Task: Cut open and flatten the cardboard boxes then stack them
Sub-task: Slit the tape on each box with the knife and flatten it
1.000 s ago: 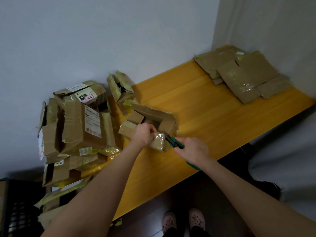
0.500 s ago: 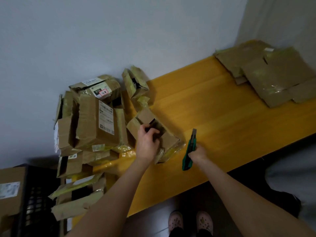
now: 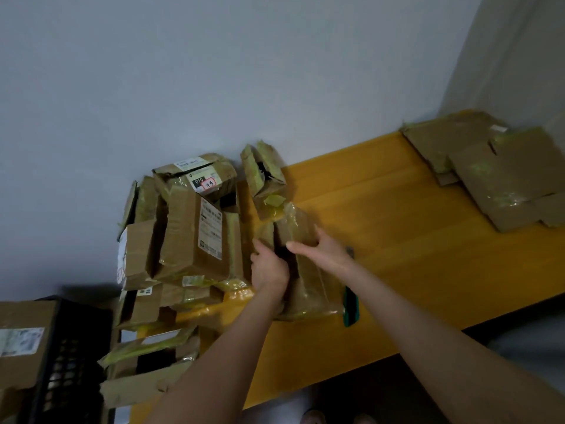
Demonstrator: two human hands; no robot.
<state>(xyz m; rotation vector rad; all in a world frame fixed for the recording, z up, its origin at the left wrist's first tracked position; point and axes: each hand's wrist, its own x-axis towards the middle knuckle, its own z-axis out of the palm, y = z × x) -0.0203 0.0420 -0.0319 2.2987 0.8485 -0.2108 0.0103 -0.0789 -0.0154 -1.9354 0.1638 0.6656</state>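
On the table (image 3: 403,240), left hand (image 3: 269,272) and right hand (image 3: 325,250) hold a taped box (image 3: 309,286).

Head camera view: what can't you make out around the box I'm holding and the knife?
- Utility knife, head view: middle hidden behind the right forearm; blade extension unclear.
- Box: its opening is covered by the left hand and right hand gripping it.
- Shipping label: print too blurred to read.
- Black crate: cut off by the left and bottom edges.
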